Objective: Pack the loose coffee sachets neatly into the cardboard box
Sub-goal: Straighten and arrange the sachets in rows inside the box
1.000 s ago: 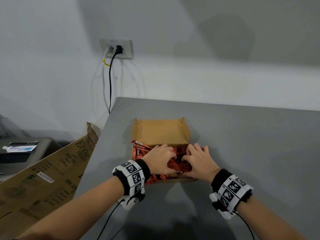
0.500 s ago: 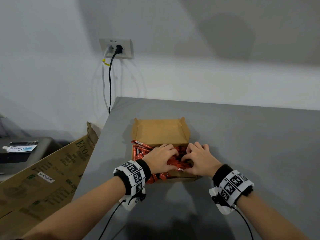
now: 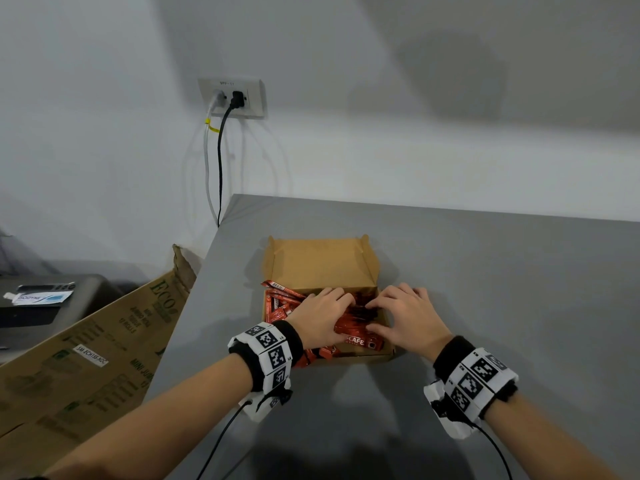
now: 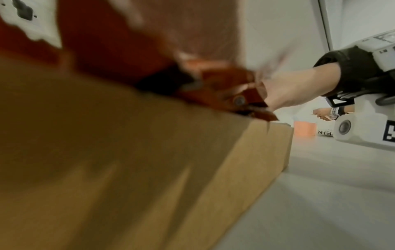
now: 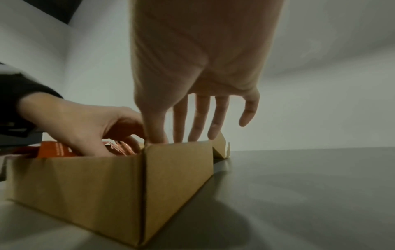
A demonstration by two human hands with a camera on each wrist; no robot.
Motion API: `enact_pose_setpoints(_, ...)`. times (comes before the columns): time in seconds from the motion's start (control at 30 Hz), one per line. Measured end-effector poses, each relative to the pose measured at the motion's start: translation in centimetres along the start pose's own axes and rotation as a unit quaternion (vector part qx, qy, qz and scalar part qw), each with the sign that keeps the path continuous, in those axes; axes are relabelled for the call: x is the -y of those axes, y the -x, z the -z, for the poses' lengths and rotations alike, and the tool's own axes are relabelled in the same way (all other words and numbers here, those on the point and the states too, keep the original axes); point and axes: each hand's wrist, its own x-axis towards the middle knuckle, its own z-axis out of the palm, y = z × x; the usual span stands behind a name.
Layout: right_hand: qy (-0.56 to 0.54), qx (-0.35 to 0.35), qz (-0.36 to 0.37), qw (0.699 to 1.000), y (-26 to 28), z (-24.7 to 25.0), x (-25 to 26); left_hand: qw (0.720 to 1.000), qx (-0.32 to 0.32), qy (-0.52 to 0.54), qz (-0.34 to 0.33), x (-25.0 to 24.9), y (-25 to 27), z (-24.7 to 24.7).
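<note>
Here the box (image 3: 322, 261) sits on the grey table (image 3: 485, 271) near its left edge, lid flap folded back toward the wall; red sachets (image 3: 280, 303) fill its near half, lying crosswise, several poking over the left wall and the near left corner, one with white lettering along the near wall.

The left hand (image 3: 322, 317) is inside the box on top of the sachets, fingers bent down into the pile; the right wrist view shows its fingers (image 5: 119, 128) curled in among the packets, though whether they truly pinch one I cannot tell.

The right hand (image 3: 403, 315) rests over the box's right side, palm down; from its own wrist camera the fingers (image 5: 200, 118) hang nearly straight and spread, tips reaching down at the right wall, the little finger out beyond it; it grips nothing.

The left wrist view is blurred: brown cardboard fills it, red foil edges over the rim, and the right wrist beyond.

Both wrists wear black bands with white marker blocks (image 3: 270, 351); cables trail from them toward the near edge.

Left of the table a large printed carton (image 3: 86, 358) leans; on the wall a socket (image 3: 232, 97) holds two plugs.
</note>
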Motion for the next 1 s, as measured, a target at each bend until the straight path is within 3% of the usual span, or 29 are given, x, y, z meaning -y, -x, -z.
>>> enact_pose_setpoints(0.1,0.031,-0.042,0.004,0.999,-0.6,-0.1,0.3,1.000,-0.001,-0.002,0.003,0.0,-0.1,0.1)
enact_pose_setpoints(0.43,0.103,0.052,0.037,0.993,-2.6,0.2,1.9,1.000,0.003,-0.019,0.010,0.2,0.0,0.0)
enact_pose_setpoints(0.7,0.028,0.066,0.004,0.997,-3.0,0.3,1.1,1.000,0.027,-0.003,0.013,0.3,-0.2,0.2)
enact_pose_setpoints(0.87,0.041,0.052,0.009,0.998,-2.9,0.1,1.1,0.999,0.040,-0.001,0.018,0.3,-0.3,0.2)
enact_pose_setpoints(1.0,0.013,-0.003,0.012,1.000,-2.1,0.4,0.8,0.998,0.054,0.004,0.030,0.3,-0.4,0.3)
